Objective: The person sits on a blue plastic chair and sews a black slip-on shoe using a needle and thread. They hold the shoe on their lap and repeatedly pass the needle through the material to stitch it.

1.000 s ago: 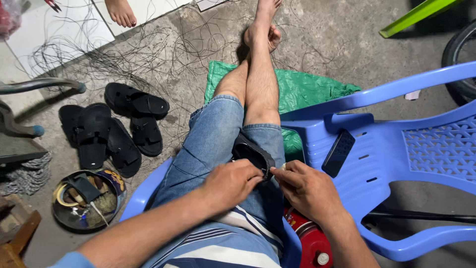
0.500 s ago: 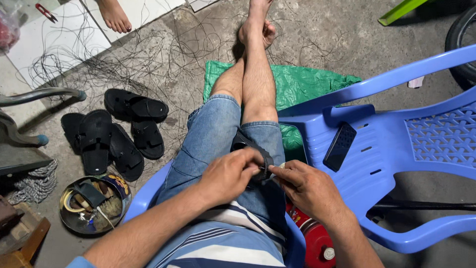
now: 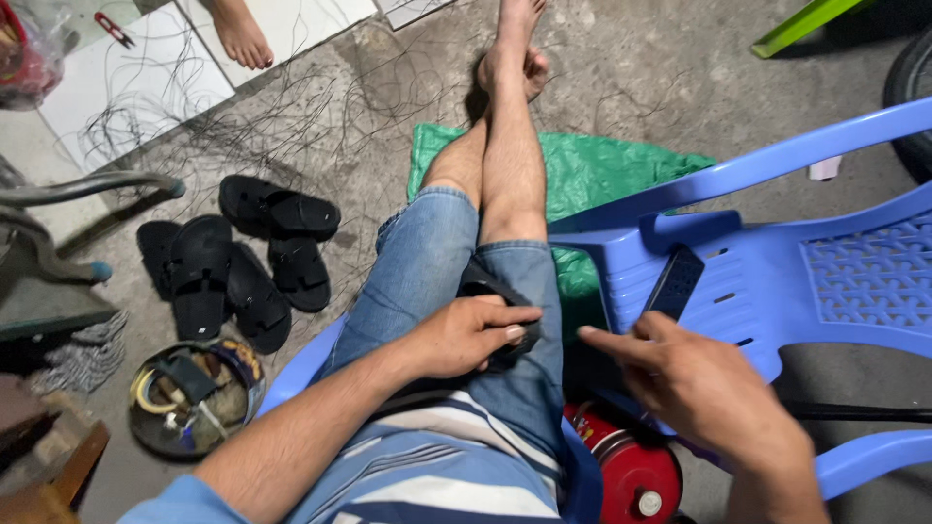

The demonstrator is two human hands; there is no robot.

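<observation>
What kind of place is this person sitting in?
Probably a small home workshop or yard where sandals are made or mended. Black sandals lie on the bare concrete floor, loose dark threads are scattered about, and a round tin of odds and ends sits beside the blue plastic chair.

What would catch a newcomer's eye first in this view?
The left hand grips a black sandal on the lap in the middle, while the right hand hangs free beside it. To the right a blue plastic chair carries a dark phone. More black sandals lie at left on the concrete floor.
</observation>
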